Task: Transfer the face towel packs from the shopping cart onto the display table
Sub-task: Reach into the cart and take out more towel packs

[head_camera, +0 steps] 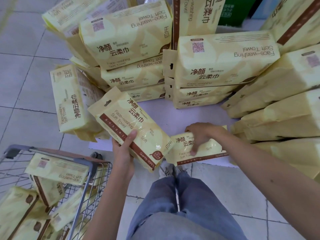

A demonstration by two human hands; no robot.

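Note:
My left hand grips a yellow face towel pack by its lower edge, thumb on top, holding it tilted above the near edge of the white display table. My right hand holds a second yellow pack that lies flat on the table's front edge, fingers curled over its top. Several more packs lie in the wire shopping cart at the lower left.
Stacks of the same yellow packs stand on the table: a left stack, a middle stack, slanted piles at the right. One pack leans at the table's left side. Tiled floor and my legs lie below.

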